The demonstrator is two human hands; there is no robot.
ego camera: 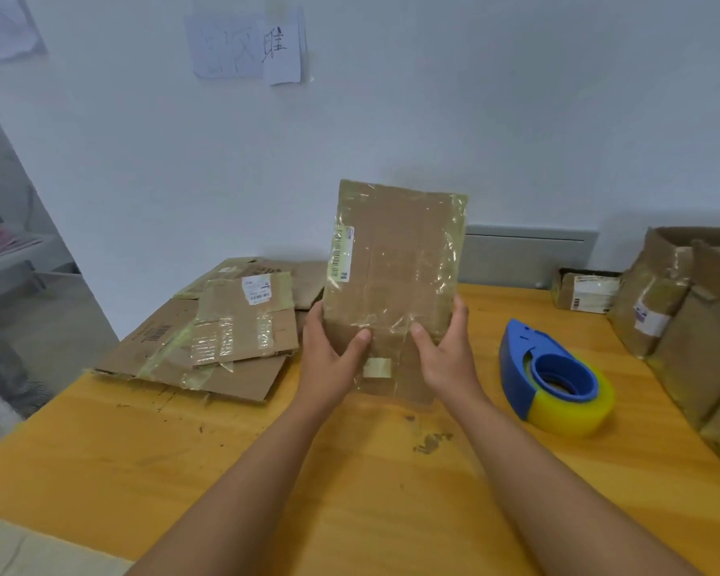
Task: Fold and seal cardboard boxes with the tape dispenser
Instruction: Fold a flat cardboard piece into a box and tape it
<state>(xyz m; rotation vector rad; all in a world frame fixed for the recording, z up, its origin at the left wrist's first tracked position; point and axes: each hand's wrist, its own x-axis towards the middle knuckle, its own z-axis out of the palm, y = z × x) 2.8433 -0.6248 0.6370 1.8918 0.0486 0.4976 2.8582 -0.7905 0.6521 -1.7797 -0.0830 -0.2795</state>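
Here, head view: a flattened cardboard box (391,276) bearing a barcode label (341,253) — print too small to read — stands upright above the yellow table (225,471), gripped at its lower edges by the left hand (333,359) and right hand (445,351), thumbs in front. The blue tape dispenser (553,376) lies just right of the hands; flattened boxes (217,330) lie left, bare tabletop nearer the viewer.

Right-hand boxes (691,309) run off frame (wall paper (225,52) writing blurred).
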